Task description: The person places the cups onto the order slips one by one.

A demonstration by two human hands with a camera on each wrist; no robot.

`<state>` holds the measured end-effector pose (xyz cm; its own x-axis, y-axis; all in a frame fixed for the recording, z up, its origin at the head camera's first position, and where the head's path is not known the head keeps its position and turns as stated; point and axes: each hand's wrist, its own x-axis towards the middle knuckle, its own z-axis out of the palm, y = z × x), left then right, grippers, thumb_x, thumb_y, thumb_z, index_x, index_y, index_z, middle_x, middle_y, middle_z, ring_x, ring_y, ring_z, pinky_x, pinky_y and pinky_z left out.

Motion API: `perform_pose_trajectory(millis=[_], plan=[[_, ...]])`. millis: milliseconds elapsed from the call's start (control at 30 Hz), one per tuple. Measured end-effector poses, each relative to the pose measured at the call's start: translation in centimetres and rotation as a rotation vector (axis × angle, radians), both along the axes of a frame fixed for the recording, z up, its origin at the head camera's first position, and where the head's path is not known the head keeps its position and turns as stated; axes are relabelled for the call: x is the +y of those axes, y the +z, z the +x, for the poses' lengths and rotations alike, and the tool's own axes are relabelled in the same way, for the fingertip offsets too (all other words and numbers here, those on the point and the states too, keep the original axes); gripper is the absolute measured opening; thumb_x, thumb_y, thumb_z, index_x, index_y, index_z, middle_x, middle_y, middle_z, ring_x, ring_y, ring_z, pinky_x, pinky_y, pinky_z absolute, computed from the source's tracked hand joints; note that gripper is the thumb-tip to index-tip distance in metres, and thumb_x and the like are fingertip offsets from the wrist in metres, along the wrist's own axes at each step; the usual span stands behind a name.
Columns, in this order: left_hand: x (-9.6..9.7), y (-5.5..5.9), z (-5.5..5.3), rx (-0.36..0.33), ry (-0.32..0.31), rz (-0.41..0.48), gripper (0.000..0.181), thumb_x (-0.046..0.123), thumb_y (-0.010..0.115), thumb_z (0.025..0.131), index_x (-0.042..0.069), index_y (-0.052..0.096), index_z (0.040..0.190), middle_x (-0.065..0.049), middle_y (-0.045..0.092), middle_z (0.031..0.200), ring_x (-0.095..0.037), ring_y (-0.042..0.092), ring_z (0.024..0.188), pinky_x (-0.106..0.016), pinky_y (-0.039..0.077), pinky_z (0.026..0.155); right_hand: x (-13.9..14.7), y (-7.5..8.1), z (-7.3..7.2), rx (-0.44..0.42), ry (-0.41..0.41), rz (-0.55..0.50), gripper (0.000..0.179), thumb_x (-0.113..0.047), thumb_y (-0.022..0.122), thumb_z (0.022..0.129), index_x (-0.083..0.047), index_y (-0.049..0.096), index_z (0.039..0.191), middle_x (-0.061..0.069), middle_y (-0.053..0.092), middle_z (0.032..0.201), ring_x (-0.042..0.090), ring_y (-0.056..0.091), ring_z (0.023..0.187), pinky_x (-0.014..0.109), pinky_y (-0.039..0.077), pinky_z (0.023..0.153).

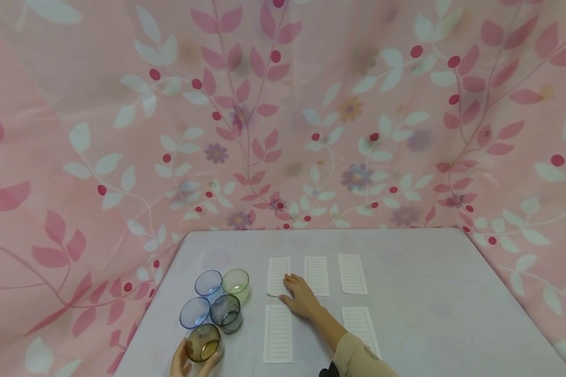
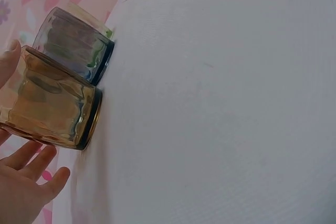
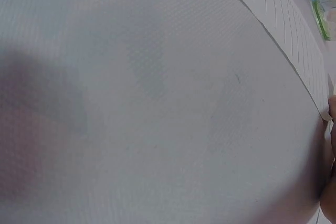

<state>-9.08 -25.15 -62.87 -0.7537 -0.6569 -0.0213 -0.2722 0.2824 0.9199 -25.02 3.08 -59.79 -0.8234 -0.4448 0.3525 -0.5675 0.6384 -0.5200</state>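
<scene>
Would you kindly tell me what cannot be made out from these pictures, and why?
Any wording on the lined sheets: too small to read in the head view.
Lower right sheet: partly hidden by the sleeve in the head view.
Right hand: mostly cut off by the right edge in the right wrist view.
Left hand: cut off by the left edge in the left wrist view.
Grey glass: partly hidden behind the amber glass, left wrist view.

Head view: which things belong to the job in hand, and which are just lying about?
Likely in the job:
- amber glass, held by the left hand
- back-left paper, with the right hand at its edge

Probably just lying about, as neither hand holds them:
- both blue glasses
- green glass
- grey glass
- other four papers
</scene>
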Motion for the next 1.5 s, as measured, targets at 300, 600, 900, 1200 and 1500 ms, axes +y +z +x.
perform_pose_trajectory(millis=[300,600,900,1200,1500], plan=[[1.0,1.1,0.3,0.090,-0.014,0.060,0.115,0.037,0.089,0.059,-0.002,0.025,0.146,-0.031,0.041,0.138,-0.045,0.038,0.125,-0.064,0.032,0.099,0.6,0.5,-0.2,-0.102,0.067,0.016,0.059,-0.030,0.065,0.086,0.010,0.051,0.127,0.026,0.046,0.137,0.040,0.039,0.129,0.051,0.034,0.106],[2.2,3.9,0.7,0.132,-0.025,0.090,0.104,0.016,0.087,0.064,-0.004,0.025,0.145,-0.031,0.040,0.137,-0.041,0.037,0.121,-0.062,0.029,0.103,1.2,0.9,0.1,-0.107,0.113,0.059,0.056,-0.029,0.066,0.086,0.012,0.054,0.123,0.025,0.049,0.134,0.040,0.040,0.129,0.052,0.035,0.105],[3.0,6.4,1.7,0.152,-0.035,0.048,0.094,0.016,0.087,0.065,-0.004,0.035,0.141,-0.021,0.051,0.128,0.000,0.046,0.101,-0.047,0.041,0.101,1.7,0.7,0.4,-0.020,0.161,-0.017,0.057,-0.035,0.058,0.093,0.014,0.054,0.121,0.026,0.050,0.132,0.040,0.041,0.127,0.050,0.036,0.105],[4.0,11.6,2.2,0.361,-0.139,0.116,0.078,-0.016,0.080,0.058,-0.007,0.048,0.129,0.010,0.061,0.106,0.002,0.060,0.094,-0.008,0.048,0.078,1.2,0.7,0.2,-0.125,0.091,0.065,0.054,-0.027,0.067,0.087,0.011,0.054,0.123,0.024,0.048,0.135,0.039,0.038,0.130,0.051,0.034,0.106],[4.9,13.8,0.1,0.461,-0.368,0.149,0.079,-0.025,0.075,0.055,-0.009,0.049,0.128,0.003,0.065,0.113,-0.004,0.062,0.101,-0.013,0.049,0.084,1.3,0.9,0.3,-0.128,0.101,0.058,0.058,-0.031,0.068,0.085,0.011,0.054,0.124,0.025,0.047,0.136,0.040,0.038,0.131,0.052,0.033,0.106]])
